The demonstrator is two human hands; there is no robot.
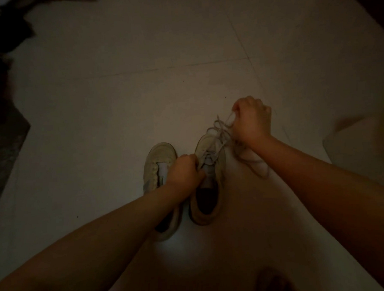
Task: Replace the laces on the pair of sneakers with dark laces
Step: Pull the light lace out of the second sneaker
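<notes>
Two pale sneakers stand side by side on the floor, toes pointing away from me. The left sneaker [154, 167] shows an open tongue area with no lace visible. The right sneaker [207, 178] still carries a light grey lace [219, 132] that is loosened and pulled up past the toe. My right hand [251, 120] grips the bunched lace above and right of the toe. My left hand [184, 171] grips the right sneaker at its eyelet edge, between the two shoes. Loose loops of the lace [254, 164] trail under my right wrist. No dark laces are visible.
The scene is dim, on a pale tiled floor [139, 92]. Dark objects [0, 111] line the left edge. A pale bulky shape [360, 141] lies at the right, and a small dark object [271, 281] sits near the bottom edge.
</notes>
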